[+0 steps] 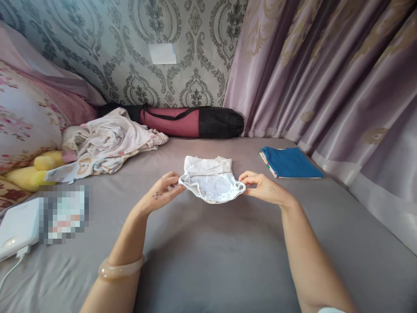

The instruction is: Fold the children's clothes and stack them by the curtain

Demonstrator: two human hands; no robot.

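Observation:
A small white garment (pixel 210 180) lies on the grey bedsheet (pixel 208 252) in the middle of the view. My left hand (pixel 164 190) pinches its left edge. On the other side, my right hand (pixel 260 186) pinches the right edge. Both hands hold the near part of the cloth slightly lifted, while the far part rests flat on the sheet. A pale bangle (pixel 120 268) sits on my left forearm.
A heap of light clothes (pixel 110 143) lies at the left by pillows (pixel 29 117) and a yellow soft toy (pixel 35 171). A folded blue cloth (pixel 289 162) is at the right near the curtain (pixel 325 78). A red-black bag (pixel 192 121) lies against the wall. A white device (pixel 18 228) sits at far left.

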